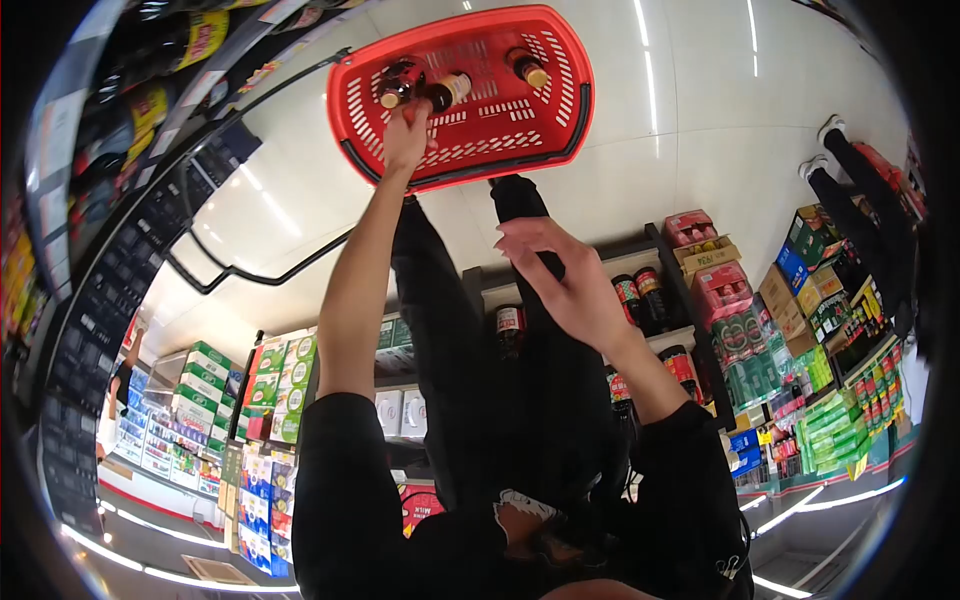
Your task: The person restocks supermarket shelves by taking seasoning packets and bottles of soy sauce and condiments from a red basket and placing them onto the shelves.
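My left hand (408,140) reaches down into a red plastic shopping basket (460,180). Its fingers are closed at the dark end of a bottle (455,90) with a pale label. Close beside it lies a dark bottle (403,80) with a gold cap. Farther right in the basket is another dark bottle (526,66), also gold-capped. My right hand (560,275) hovers in front of my leg, fingers stretched out, with nothing in it. The fingers of my left hand partly hide what they grip.
The basket rests on a pale tiled floor (680,130). Shelves of packaged goods (100,230) curve along the left, with a black metal rail (270,275) nearby. Stacked drink packs (740,340) stand at right. Another person's legs (860,180) show at far right.
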Motion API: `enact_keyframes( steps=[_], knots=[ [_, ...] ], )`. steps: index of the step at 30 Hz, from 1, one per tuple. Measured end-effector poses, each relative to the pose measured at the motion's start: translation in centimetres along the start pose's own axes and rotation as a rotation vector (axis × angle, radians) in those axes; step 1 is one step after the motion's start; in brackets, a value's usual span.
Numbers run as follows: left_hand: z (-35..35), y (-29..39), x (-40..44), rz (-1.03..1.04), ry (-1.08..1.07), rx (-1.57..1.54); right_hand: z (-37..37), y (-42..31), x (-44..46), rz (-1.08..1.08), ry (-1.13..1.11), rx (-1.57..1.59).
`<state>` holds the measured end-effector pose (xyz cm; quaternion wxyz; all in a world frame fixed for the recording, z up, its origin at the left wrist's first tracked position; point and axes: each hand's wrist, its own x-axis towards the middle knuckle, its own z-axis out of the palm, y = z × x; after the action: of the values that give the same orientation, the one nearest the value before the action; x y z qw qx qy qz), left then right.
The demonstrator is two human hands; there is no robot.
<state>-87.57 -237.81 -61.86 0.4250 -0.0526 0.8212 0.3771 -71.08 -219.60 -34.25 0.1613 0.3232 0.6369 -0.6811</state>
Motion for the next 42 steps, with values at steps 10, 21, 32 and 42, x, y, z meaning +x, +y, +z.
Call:
enact_keyframes(
  steps=[10,21,32,42],
  knots=[
    [-12.9,12.4,-22.8,0.088,-0.050,-0.326,-3.0,-3.0,-4.0,-0.108,0.000,-0.174],
    [-25.7,25.1,-42.5,0.326,-0.207,-0.271,-1.4,-14.8,-6.7,0.142,-0.254,0.359],
    [-23.5,28.9,-44.5,0.611,0.347,-0.747,0.9,-21.4,-13.0,-0.464,-0.771,-0.118],
    [-21.2,32.7,-45.3,0.577,0.301,-1.157,3.9,-25.8,-18.1,-0.703,-0.250,-0.538]
  ],
)
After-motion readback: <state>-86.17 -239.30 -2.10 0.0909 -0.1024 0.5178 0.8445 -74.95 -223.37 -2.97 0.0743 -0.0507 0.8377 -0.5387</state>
